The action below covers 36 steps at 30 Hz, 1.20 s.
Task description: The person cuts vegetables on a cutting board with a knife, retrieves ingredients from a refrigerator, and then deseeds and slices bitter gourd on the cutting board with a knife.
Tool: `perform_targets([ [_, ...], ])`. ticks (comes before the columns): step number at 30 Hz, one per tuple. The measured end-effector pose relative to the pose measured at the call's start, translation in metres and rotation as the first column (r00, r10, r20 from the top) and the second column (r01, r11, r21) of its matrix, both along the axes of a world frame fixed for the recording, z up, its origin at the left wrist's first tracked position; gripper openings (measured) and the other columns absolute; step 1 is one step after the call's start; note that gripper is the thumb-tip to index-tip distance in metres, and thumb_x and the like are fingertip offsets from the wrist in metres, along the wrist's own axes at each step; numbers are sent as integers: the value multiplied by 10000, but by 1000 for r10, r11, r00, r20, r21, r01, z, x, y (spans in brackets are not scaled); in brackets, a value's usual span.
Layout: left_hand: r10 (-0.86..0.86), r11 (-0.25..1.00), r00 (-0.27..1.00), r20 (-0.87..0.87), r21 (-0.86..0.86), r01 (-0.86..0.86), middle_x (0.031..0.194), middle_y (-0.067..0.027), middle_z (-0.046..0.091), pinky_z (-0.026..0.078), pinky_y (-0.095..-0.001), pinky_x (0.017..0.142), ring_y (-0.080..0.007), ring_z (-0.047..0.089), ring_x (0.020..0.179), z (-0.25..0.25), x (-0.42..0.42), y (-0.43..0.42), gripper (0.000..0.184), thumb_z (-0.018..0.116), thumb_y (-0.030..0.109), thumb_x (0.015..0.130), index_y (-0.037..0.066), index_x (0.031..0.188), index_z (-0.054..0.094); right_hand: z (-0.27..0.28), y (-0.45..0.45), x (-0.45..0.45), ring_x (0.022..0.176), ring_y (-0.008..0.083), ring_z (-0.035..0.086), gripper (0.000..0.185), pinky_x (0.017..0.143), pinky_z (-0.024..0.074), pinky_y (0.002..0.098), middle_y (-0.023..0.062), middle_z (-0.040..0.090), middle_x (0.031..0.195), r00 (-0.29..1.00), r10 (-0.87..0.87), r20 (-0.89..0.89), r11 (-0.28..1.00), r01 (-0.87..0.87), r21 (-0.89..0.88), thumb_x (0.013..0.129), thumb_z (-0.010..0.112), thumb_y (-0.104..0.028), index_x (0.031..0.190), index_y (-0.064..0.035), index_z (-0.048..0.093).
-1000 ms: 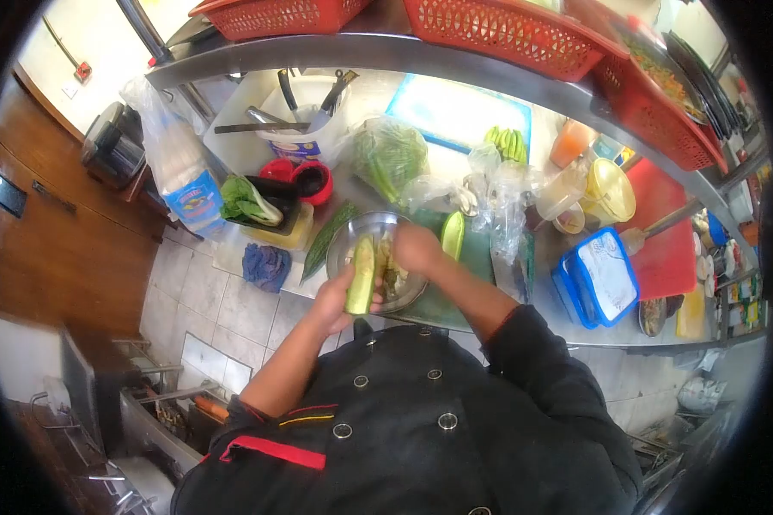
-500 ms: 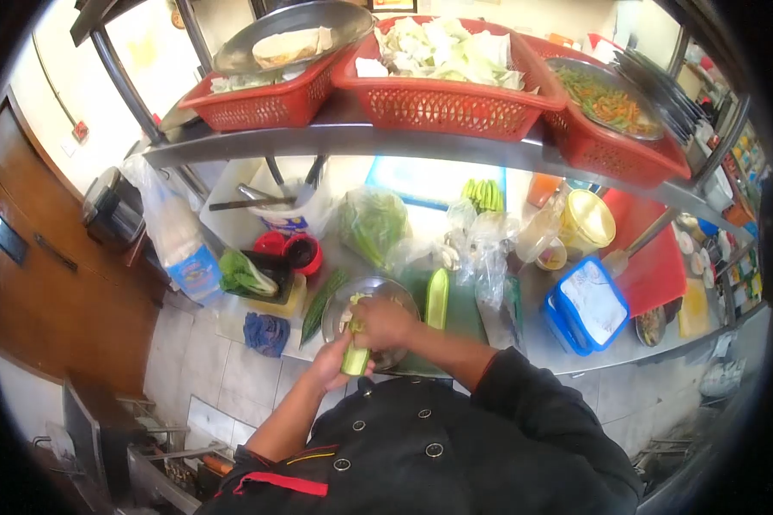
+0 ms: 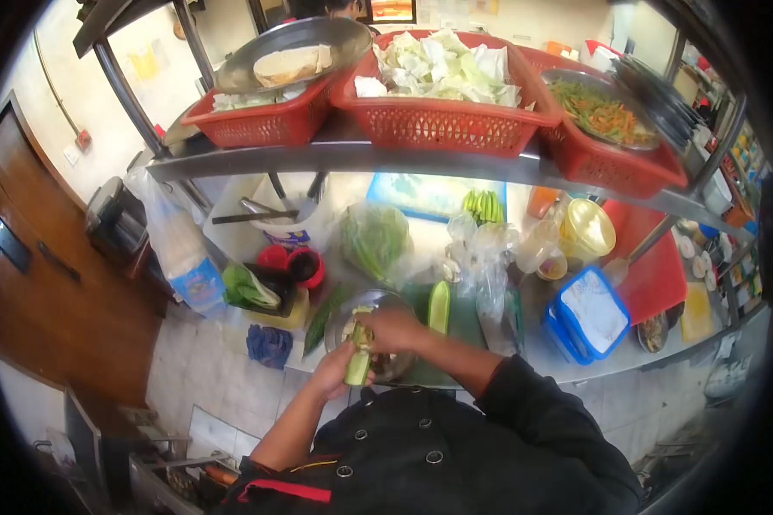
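Note:
My left hand (image 3: pixel 331 371) is wrapped round a halved green cucumber-like vegetable (image 3: pixel 358 367), its cut side up, over the near left part of a metal bowl (image 3: pixel 392 300). Closed fingers of my right hand (image 3: pixel 389 331) press at the upper end of that half; whatever they hold is too small to make out. Pale and brownish bits lie in the bowl. Another cut half (image 3: pixel 439 307) rests on the green board (image 3: pixel 465 330) right of the bowl. A dark green, bumpy vegetable (image 3: pixel 321 322) lies to the left.
Above the counter runs a metal shelf (image 3: pixel 455 169) with red baskets (image 3: pixel 442 124) of food. Plastic bags (image 3: pixel 489 275), a blue-rimmed container (image 3: pixel 591 313) and a yellow tub (image 3: pixel 587 230) stand to the right. Bagged greens (image 3: pixel 374 243) sit behind the bowl, a blue cloth (image 3: pixel 269 345) at left.
The view has tilted up, showing more of the shelf. My right hand has moved from above the bowl's right part onto the held half and stays there.

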<state>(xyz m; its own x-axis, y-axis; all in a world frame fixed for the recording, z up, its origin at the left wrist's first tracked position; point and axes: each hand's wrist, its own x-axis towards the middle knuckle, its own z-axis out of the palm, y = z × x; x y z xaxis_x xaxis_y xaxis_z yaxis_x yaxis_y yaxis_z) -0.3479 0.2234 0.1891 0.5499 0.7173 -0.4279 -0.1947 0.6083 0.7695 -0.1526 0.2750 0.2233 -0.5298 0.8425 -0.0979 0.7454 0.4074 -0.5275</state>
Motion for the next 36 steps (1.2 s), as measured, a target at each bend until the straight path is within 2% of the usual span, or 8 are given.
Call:
perform_targets([
  [6, -17, 1000, 1000, 11, 1, 17, 1007, -117, 584, 537, -349, 618, -224, 618, 716, 4, 4, -1, 371, 332, 348, 1019, 109, 1295, 390, 1, -3, -6, 807, 352, 660, 482, 723, 514, 454, 185, 668, 887, 999, -31, 29, 999, 32, -31, 727, 663, -353, 1099, -57, 587],
  [9, -15, 1000, 996, -83, 27, 17, 993, -112, 573, 532, -346, 609, -216, 607, 700, 12, 11, -2, 367, 331, 342, 1020, 103, 1292, 387, -5, -7, -12, 859, 384, 641, 394, 761, 503, 475, 221, 655, 902, 997, -70, -14, 995, 69, -70, 727, 656, -243, 1027, -4, 567],
  [15, -51, 999, 996, -73, -8, 51, 1029, -130, 586, 522, -336, 598, -215, 615, 701, 15, 5, 0, 375, 328, 329, 1020, 85, 1302, 374, -44, 19, -2, 780, 378, 649, 284, 737, 509, 466, 202, 667, 874, 978, -191, 80, 973, 178, 149, 747, 593, -174, 970, 0, 621],
  [19, 13, 999, 1000, 26, -35, -12, 1064, -142, 594, 521, -334, 599, -219, 625, 714, 25, -12, 0, 382, 336, 335, 1016, 84, 1301, 376, -44, 29, 27, 817, 376, 641, 303, 757, 507, 463, 201, 657, 908, 986, -164, 7, 985, 163, 63, 763, 585, -165, 1018, -9, 636],
  [24, 16, 999, 998, 66, -38, -14, 1058, -147, 603, 536, -339, 612, -225, 634, 729, 16, -16, 8, 384, 352, 355, 1007, 76, 1264, 412, -25, 22, 21, 996, 369, 600, 480, 878, 469, 444, 241, 608, 1077, 967, -8, -254, 970, 69, 234, 747, 619, -203, 1195, -33, 585],
  [28, -18, 999, 995, 101, -38, 21, 1052, -147, 605, 539, -341, 611, -223, 635, 732, 16, -11, 11, 384, 352, 349, 1007, 76, 1269, 417, -7, 8, 0, 1067, 366, 577, 561, 901, 471, 439, 241, 592, 1135, 991, 22, -133, 989, -3, 145, 723, 643, -301, 1216, -45, 572],
  [33, -57, 996, 998, 24, -70, 59, 1013, -108, 608, 539, -326, 596, -211, 632, 713, 21, -10, 10, 399, 376, 332, 1007, 103, 1332, 394, -2, 8, -5, 884, 365, 626, 395, 794, 490, 470, 221, 641, 941, 999, 17, 29, 991, -21, 135, 702, 636, -289, 1015, -49, 646],
  [36, -59, 996, 996, 62, -58, 62, 1027, -114, 614, 540, -328, 588, -215, 633, 702, 18, -12, 10, 400, 376, 329, 1006, 101, 1335, 391, -22, 12, -7, 746, 364, 633, 269, 702, 497, 487, 196, 646, 791, 1000, -9, -23, 970, 14, 241, 723, 611, -273, 862, -48, 655],
])
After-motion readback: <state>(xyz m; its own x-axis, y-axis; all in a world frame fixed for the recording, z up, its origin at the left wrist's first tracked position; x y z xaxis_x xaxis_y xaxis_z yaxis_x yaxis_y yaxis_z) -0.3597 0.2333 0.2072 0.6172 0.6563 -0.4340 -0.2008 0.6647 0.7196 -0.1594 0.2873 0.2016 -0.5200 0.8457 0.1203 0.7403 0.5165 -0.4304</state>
